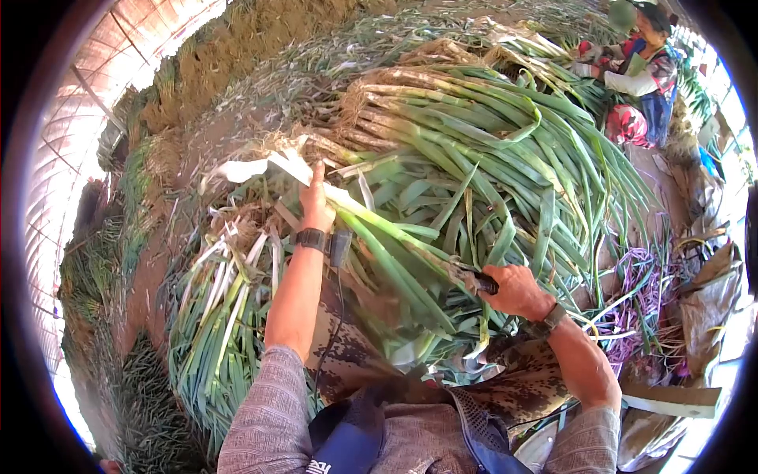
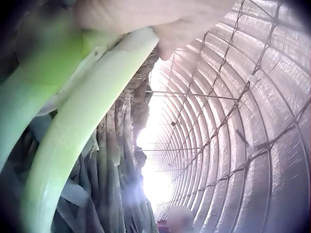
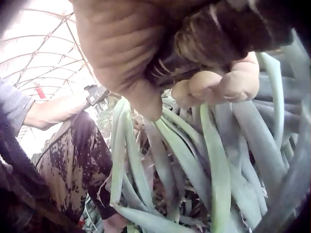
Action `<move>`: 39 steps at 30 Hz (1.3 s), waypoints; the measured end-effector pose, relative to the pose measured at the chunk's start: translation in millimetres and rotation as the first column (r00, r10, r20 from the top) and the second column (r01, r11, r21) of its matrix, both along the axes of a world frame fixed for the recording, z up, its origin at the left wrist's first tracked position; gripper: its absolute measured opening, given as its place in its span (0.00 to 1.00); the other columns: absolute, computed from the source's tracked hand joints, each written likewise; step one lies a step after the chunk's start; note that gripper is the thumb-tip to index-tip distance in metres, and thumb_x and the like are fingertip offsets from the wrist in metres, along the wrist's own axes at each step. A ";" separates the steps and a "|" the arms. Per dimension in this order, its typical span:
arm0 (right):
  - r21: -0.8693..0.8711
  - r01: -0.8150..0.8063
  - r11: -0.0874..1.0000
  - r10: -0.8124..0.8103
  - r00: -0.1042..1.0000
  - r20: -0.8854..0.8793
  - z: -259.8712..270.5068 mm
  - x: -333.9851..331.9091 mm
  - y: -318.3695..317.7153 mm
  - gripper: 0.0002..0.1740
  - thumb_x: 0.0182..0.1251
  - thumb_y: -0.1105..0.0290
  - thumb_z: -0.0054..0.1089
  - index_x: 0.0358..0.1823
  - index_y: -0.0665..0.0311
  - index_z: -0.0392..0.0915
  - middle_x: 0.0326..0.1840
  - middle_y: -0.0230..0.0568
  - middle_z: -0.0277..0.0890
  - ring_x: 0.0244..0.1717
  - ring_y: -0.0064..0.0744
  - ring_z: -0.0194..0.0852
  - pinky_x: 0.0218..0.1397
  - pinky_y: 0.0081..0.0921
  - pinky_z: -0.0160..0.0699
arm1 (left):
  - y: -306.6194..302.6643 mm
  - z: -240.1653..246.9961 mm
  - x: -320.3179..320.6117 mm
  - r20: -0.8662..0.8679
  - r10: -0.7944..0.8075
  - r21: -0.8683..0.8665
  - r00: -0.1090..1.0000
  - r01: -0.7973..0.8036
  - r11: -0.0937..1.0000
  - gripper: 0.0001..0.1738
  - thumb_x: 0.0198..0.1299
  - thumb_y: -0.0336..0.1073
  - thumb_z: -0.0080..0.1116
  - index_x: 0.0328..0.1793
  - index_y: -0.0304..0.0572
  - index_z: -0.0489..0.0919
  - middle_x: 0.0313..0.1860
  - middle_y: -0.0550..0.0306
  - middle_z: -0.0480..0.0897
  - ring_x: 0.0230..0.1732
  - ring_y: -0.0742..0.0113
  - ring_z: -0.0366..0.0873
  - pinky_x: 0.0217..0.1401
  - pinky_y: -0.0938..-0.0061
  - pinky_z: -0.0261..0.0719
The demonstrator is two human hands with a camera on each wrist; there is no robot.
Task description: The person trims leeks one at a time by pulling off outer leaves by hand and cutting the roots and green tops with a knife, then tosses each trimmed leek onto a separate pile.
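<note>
the left hand (image 1: 317,205) is closed around a leek (image 1: 359,209), near its white end; the green part goes from there toward the near right. in the left wrist view two pale green lengths are seen, but whether they belong to one plant or two, i cannot tell. the right hand (image 1: 517,294) has its fingers curled around one dark handle (image 1: 487,282), close to the green part of this leek; the far end of the handle is not clear to see. each wrist carries one black band, so two bands (image 1: 312,238) in all.

around the hands there are two groups of leeks: one large heap (image 1: 505,150), far and right, with roots turned to the left, and one smaller bundle (image 1: 213,316) at the near left. their stalks are too many to count.

on the near blue strap (image 1: 347,442) are white letters, cut by the edge, which i cannot read surely. at the right lie purple strings (image 1: 636,288). at the far right is one other person (image 1: 655,79).
</note>
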State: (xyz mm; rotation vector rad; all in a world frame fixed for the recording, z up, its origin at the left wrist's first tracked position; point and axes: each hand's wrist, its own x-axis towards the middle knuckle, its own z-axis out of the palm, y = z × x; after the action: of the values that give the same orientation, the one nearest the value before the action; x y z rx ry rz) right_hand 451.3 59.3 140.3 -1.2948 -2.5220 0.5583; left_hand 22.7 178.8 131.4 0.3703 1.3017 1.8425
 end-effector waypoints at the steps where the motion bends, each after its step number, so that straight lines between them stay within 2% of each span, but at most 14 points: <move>1: -0.038 0.022 0.999 -0.021 1.000 0.017 -7.7 -0.3 1.6 0.24 0.55 0.56 0.71 0.49 0.64 0.82 0.31 0.56 0.82 0.38 0.58 0.82 0.45 0.49 0.79 | 0.9 -2.9 -1.4 -0.018 -0.013 0.010 1.000 0.013 1.000 0.32 0.56 0.47 0.76 0.56 0.31 0.76 0.43 0.53 0.79 0.38 0.59 0.79 0.37 0.57 0.84; 5: -0.150 0.088 0.985 -0.082 0.995 0.052 4.5 -14.2 11.0 0.26 0.55 0.55 0.70 0.51 0.63 0.82 0.35 0.57 0.83 0.42 0.58 0.81 0.48 0.49 0.78 | 13.1 -15.5 0.4 -0.057 0.017 -0.046 0.998 -0.020 0.999 0.36 0.54 0.49 0.78 0.55 0.25 0.75 0.44 0.51 0.79 0.40 0.59 0.79 0.38 0.57 0.84; 7: -0.170 0.059 0.984 -0.058 0.998 0.010 2.7 -17.8 15.4 0.19 0.58 0.57 0.65 0.46 0.60 0.82 0.34 0.54 0.83 0.40 0.58 0.82 0.47 0.49 0.79 | 12.6 -17.4 2.6 -0.038 0.008 -0.085 0.999 -0.011 0.996 0.36 0.54 0.50 0.78 0.55 0.26 0.75 0.44 0.51 0.79 0.39 0.59 0.79 0.38 0.57 0.84; 14: -0.115 0.059 0.992 -0.054 0.997 0.048 -8.3 -26.3 19.7 0.19 0.58 0.56 0.64 0.46 0.60 0.82 0.34 0.54 0.83 0.41 0.58 0.82 0.48 0.49 0.79 | 13.9 -14.9 7.2 -0.067 0.012 -0.187 0.998 -0.024 0.982 0.35 0.54 0.51 0.77 0.54 0.26 0.75 0.45 0.51 0.80 0.39 0.60 0.79 0.39 0.57 0.83; 19: -0.141 0.068 0.988 -0.065 0.998 0.027 -15.1 -32.7 24.1 0.20 0.59 0.54 0.64 0.46 0.61 0.82 0.33 0.53 0.83 0.39 0.58 0.82 0.46 0.49 0.81 | 16.9 -17.9 5.9 -0.038 0.019 -0.112 0.999 -0.023 0.993 0.36 0.52 0.48 0.79 0.53 0.26 0.75 0.44 0.50 0.80 0.36 0.60 0.80 0.36 0.60 0.83; 23: -0.146 0.054 0.988 -0.050 0.998 0.030 -19.8 -52.7 29.6 0.21 0.60 0.54 0.65 0.46 0.61 0.82 0.32 0.54 0.83 0.38 0.58 0.82 0.44 0.48 0.81 | 22.0 -30.5 17.5 0.025 -0.108 -0.134 0.994 0.110 0.985 0.36 0.50 0.50 0.80 0.53 0.28 0.76 0.42 0.51 0.80 0.38 0.61 0.80 0.39 0.61 0.84; 25: -0.165 0.054 0.985 -0.067 0.995 -0.074 -5.2 -61.7 32.3 0.21 0.59 0.56 0.66 0.47 0.63 0.82 0.32 0.56 0.82 0.37 0.59 0.82 0.43 0.47 0.80 | 26.4 -37.0 31.0 0.022 -0.109 -0.152 0.994 0.111 0.982 0.35 0.50 0.54 0.79 0.53 0.34 0.78 0.41 0.54 0.80 0.38 0.65 0.79 0.39 0.64 0.82; 26: -0.158 0.053 0.986 -0.065 0.995 -0.071 -6.0 -62.6 33.5 0.21 0.59 0.56 0.66 0.47 0.63 0.82 0.32 0.56 0.82 0.37 0.59 0.82 0.43 0.47 0.80 | 21.8 -36.8 40.3 0.022 -0.144 -0.043 0.989 0.145 0.989 0.34 0.52 0.57 0.77 0.53 0.37 0.79 0.39 0.58 0.79 0.36 0.68 0.77 0.38 0.67 0.80; 28: -0.176 0.163 0.971 -0.206 0.941 -0.267 -9.3 -62.6 38.0 0.20 0.59 0.56 0.67 0.46 0.63 0.82 0.31 0.56 0.82 0.36 0.59 0.82 0.42 0.47 0.80 | 17.6 -33.4 44.3 0.030 -0.227 -0.183 0.974 0.228 0.956 0.33 0.53 0.61 0.74 0.51 0.41 0.80 0.37 0.61 0.78 0.35 0.69 0.77 0.40 0.69 0.79; 30: -0.174 0.161 0.971 -0.202 0.946 -0.252 -5.7 -63.0 38.8 0.20 0.58 0.57 0.68 0.45 0.63 0.82 0.30 0.55 0.82 0.36 0.58 0.82 0.41 0.47 0.80 | 15.9 -34.4 49.9 0.028 -0.305 -0.125 0.952 0.306 0.944 0.35 0.57 0.68 0.67 0.54 0.46 0.77 0.40 0.62 0.77 0.39 0.67 0.77 0.45 0.69 0.78; 32: -0.038 0.073 0.997 -0.078 0.988 -0.135 -7.4 -62.5 33.9 0.19 0.58 0.57 0.68 0.45 0.63 0.82 0.29 0.54 0.81 0.35 0.58 0.82 0.41 0.47 0.80 | 11.3 -31.8 60.3 0.219 -0.445 0.153 0.868 0.420 0.894 0.36 0.61 0.73 0.57 0.59 0.51 0.73 0.44 0.62 0.76 0.46 0.66 0.76 0.53 0.66 0.76; 33: -0.018 0.081 0.997 -0.083 0.986 -0.143 -9.0 -62.3 33.6 0.18 0.59 0.57 0.68 0.45 0.61 0.82 0.29 0.54 0.81 0.35 0.58 0.82 0.40 0.47 0.80 | 7.1 -27.2 63.0 0.250 -0.510 0.269 0.823 0.447 0.853 0.33 0.67 0.71 0.50 0.58 0.51 0.73 0.43 0.59 0.78 0.45 0.63 0.77 0.54 0.63 0.77; 36: 0.000 0.153 0.988 -0.150 0.968 -0.199 -9.1 -65.6 40.2 0.19 0.58 0.57 0.68 0.45 0.61 0.82 0.29 0.55 0.81 0.34 0.59 0.82 0.41 0.48 0.81 | -2.5 -9.3 71.9 0.228 -0.553 0.332 0.801 0.470 0.818 0.31 0.70 0.67 0.48 0.62 0.51 0.71 0.49 0.59 0.77 0.53 0.61 0.76 0.59 0.61 0.74; 39: 0.015 0.207 0.978 -0.201 0.964 -0.175 -4.9 -67.9 48.6 0.19 0.58 0.56 0.68 0.46 0.61 0.82 0.30 0.55 0.82 0.35 0.60 0.82 0.42 0.49 0.81 | -8.4 -7.3 76.3 0.209 -0.577 0.365 0.789 0.485 0.795 0.25 0.73 0.58 0.48 0.61 0.47 0.72 0.50 0.57 0.78 0.52 0.60 0.77 0.59 0.60 0.75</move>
State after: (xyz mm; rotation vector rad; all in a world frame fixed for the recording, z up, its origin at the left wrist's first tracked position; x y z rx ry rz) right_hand 383.4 108.0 135.4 -1.4081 -2.2168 0.5543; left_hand 99.0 170.3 124.1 0.5238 0.6091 1.5117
